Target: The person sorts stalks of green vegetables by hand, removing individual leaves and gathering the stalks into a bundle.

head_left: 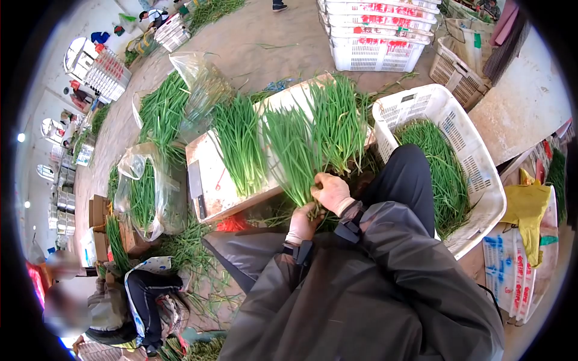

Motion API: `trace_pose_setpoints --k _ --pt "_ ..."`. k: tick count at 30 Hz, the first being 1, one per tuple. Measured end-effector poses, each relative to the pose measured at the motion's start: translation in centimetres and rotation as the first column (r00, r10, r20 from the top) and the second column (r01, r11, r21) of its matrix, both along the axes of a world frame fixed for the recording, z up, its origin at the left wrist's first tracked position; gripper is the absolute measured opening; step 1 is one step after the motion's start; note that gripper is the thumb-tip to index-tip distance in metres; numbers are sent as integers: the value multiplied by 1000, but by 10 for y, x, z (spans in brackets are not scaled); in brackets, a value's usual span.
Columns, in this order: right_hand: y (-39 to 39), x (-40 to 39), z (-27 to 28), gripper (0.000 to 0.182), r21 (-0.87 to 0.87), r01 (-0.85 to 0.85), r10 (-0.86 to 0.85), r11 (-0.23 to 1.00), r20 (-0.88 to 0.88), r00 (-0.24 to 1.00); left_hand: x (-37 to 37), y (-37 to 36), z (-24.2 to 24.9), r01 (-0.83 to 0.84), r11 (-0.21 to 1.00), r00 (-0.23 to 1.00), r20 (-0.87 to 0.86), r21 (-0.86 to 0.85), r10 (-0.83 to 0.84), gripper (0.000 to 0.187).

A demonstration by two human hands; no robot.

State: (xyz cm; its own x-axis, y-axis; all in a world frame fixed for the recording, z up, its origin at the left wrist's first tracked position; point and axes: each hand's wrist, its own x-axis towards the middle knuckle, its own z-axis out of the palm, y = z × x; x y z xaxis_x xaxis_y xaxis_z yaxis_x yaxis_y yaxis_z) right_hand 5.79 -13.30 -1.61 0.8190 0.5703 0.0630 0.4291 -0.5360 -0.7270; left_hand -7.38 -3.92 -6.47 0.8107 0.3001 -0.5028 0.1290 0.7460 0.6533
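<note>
A bunch of chives [291, 153] slants up and away from me, its leaves resting over the board. My left hand [304, 224], in a pale glove, is closed round its stem ends. Higher on the same stems, my right hand [332, 191] is closed with curled fingers at the bunch's right side. A second bunch of chives [241, 147] lies on the white board [208, 156] to the left, and a third bunch [337, 123] to the right. The knife [196, 183] lies along the board's left edge, apart from both hands.
A white crate [484, 204] of loose chives stands by my right knee. Stacked white crates [379, 51] rise beyond the board. Plastic bags of chives [143, 192] stand to the left, near a seated person [150, 295]. A yellow glove [524, 210] hangs at the right. Cut leaves litter the floor.
</note>
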Motion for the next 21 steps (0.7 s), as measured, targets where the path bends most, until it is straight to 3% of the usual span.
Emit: trace_pose_setpoints --k 2,3,4,8,10,13,21 --pt "-3 6 -13 28 98 70 -60 993 -94 994 -4 -2 -6 17 992 999 33 124 -21 22" --pt "-4 10 -21 27 143 108 -88 984 -142 986 -3 -1 -3 11 997 1000 27 74 -13 23" --pt "-4 15 -31 22 215 128 -53 968 -323 945 -1 0 2 5 1000 1000 20 24 -5 24" --pt "-5 14 -45 17 288 196 -25 937 -506 862 2 7 13 -48 945 999 -16 -323 45 26" --pt "-5 8 -33 16 330 261 11 907 -638 770 1 8 13 -66 945 998 -41 -319 56 25" --pt "-9 7 -27 25 357 272 54 894 -686 725 1 9 10 -83 957 996 -63 -279 68 23" --pt "-7 3 -35 23 377 198 0 905 -464 886 5 6 13 -66 989 998 -23 -130 63 19"
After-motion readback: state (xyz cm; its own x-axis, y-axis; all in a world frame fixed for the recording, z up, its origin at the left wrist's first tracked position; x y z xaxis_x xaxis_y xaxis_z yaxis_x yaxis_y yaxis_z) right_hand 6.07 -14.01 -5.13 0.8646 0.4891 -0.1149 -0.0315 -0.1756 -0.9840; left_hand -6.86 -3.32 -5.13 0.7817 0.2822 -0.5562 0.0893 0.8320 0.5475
